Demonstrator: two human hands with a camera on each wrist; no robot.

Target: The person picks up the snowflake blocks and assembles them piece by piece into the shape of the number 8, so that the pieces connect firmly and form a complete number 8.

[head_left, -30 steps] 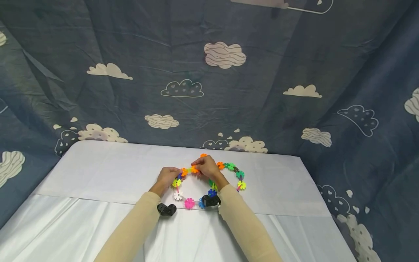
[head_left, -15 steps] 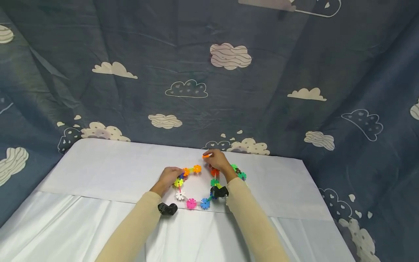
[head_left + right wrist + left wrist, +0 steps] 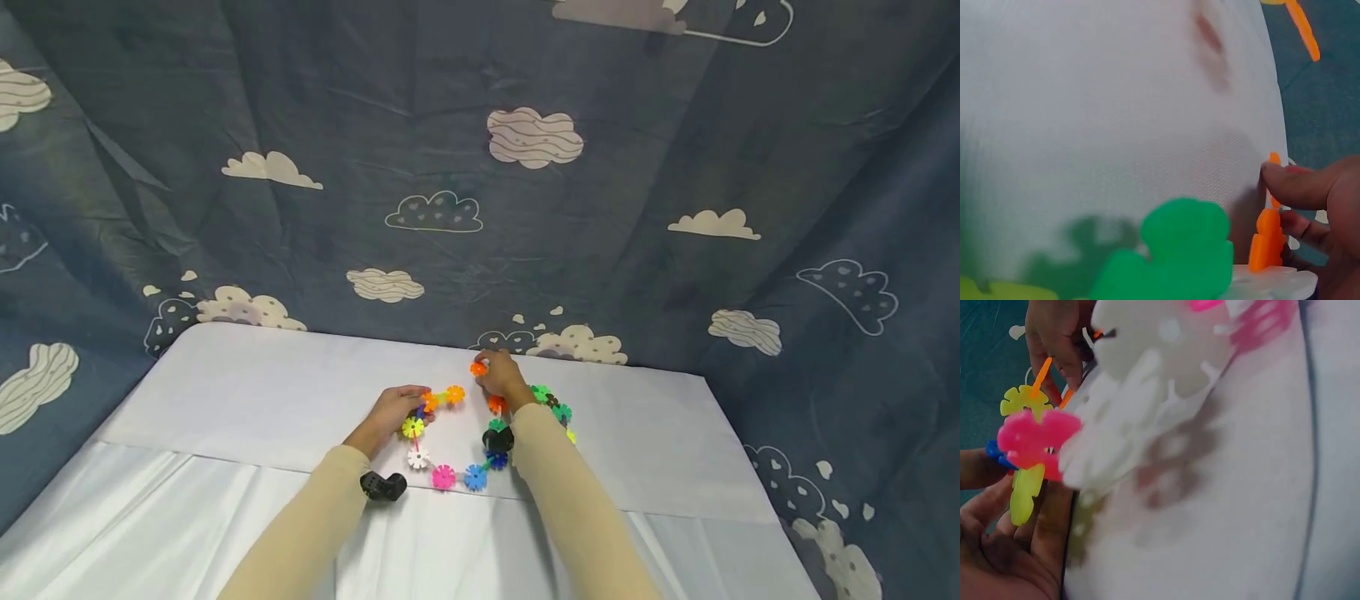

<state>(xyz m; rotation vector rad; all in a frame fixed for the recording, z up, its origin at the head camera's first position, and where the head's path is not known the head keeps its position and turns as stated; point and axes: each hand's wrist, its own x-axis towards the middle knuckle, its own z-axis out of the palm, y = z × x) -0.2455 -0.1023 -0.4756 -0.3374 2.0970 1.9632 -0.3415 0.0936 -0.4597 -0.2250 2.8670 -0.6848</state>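
Note:
A chain of flower-shaped interlocking discs curves across the white table. My left hand point(image 3: 390, 412) holds its left side, beside yellow point(image 3: 412, 427) and blue discs; two orange discs point(image 3: 454, 395) lead right from the fingers. White, pink point(image 3: 443, 477) and blue discs point(image 3: 475, 477) form the near side. My right hand point(image 3: 501, 373) pinches an orange disc point(image 3: 478, 368) at the back, apart from the left end. In the right wrist view, thumb and fingers grip that thin orange disc point(image 3: 1274, 159), above another orange disc point(image 3: 1265, 240). The left fingers are partly hidden behind discs.
Further green point(image 3: 542, 393) and brown discs curve behind the right wrist, partly covered by the sleeve. A dark cloud-print curtain point(image 3: 435, 275) hangs behind the table's back edge. Each wrist wears a black camera point(image 3: 384, 487).
My right hand has left the orange disc at the chain's left end and moved back and right, taking hold of another orange disc. My left hand keeps its grip, nearly in place.

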